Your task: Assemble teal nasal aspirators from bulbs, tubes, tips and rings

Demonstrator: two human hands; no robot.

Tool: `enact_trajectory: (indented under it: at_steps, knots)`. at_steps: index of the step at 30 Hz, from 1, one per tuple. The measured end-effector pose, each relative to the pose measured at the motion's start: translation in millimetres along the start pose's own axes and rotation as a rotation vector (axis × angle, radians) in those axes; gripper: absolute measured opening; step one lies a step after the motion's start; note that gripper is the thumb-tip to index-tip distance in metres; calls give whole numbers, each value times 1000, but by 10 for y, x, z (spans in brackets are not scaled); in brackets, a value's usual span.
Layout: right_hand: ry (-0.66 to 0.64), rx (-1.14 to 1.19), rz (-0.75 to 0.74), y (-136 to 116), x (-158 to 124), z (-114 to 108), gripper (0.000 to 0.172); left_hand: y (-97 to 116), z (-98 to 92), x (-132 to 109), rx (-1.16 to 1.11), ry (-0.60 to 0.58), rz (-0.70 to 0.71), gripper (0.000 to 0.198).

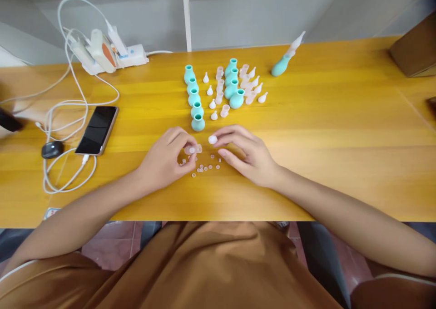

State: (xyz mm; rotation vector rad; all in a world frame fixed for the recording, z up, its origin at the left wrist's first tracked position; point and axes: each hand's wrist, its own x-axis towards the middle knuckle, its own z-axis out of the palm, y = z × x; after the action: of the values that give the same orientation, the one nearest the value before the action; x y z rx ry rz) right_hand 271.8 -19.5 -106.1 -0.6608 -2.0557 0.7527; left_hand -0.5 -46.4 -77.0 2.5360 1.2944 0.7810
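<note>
My left hand [173,157] pinches a small translucent plastic connector [198,149] between thumb and fingers, its open end pointing right. Just across from it, my right hand [247,154] has a white nozzle tip [213,139] at its fingertips, the round base turned toward the left hand. Small clear rings [205,168] lie scattered on the table below and between both hands. Beyond the hands stand two rows of teal rubber bulbs [198,123] with open necks. White nozzle tips [214,115] and translucent connectors [225,111] stand in columns beside the bulbs.
An assembled teal bulb with a nozzle [281,66] lies at the back right. At left are a phone [97,129] on a charging cable, a black earbud case [52,149] and a power strip [136,56] with chargers. A brown box [415,48] sits far right on the wooden table [340,164].
</note>
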Motion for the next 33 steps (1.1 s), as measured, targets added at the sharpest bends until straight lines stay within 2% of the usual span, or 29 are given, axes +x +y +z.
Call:
enact_trajectory:
  at_steps: [2,5,9,13,17,21,27,33]
  knots:
    - [44,258,135,5,-27,30,8,34,6,-10,-15,-9,19,12]
    - [32,568,322,28,-66,92,19,66,3,-15,-34,-12,38,13]
    - [6,658,392,13,-102,135,28,59,-6,-6,-45,-21,89,13]
    - [-22,579,310,-58,-127,130,20,47,5,-12,-18,-37,154,11]
    - [-59,357,183,-96,-149,101,11,69,14,-39,-13,-45,181,12]
    - [-43,221,78,-92,-170,68,12,104,4,-51,-81,4,186,15]
    - [5,208,-2,-115,-168,41,10,168,-9,-43,-263,44,70,10]
    - [13,136,-76,-146,-133,13,11,182,22,-53,-330,65,45,10]
